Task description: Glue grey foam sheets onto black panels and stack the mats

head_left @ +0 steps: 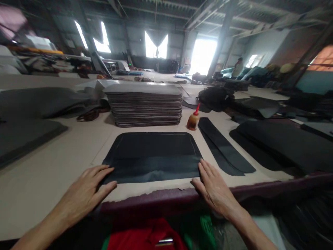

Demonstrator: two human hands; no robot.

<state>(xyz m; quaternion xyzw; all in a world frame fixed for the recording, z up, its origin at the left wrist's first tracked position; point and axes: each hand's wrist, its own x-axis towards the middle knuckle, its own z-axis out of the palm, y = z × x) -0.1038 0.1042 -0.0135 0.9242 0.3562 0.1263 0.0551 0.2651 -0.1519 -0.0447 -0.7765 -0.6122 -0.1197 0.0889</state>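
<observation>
A dark panel (156, 152) with rounded far corners lies flat on the pale table. Faint light lines run near its far and side edges. At its near left corner rests my left hand (90, 185), fingers spread and thumb apart, fingertips on the edge. My right hand (212, 184) touches the near right corner, its fingers extended and the thumb apart. Neither hand grips anything. Behind the panel stands a neat stack of grey-topped sheets (145, 106). A glue bottle (193, 121) with a red nozzle is upright to the right of the stack.
Long dark strips (225, 149) lie right of the panel. Further right are piled dark pieces (286, 146); more dark sheets (26, 139) lie at the left. Maroon material (161, 201) covers the table's front edge. A person (237, 67) is far back on the right.
</observation>
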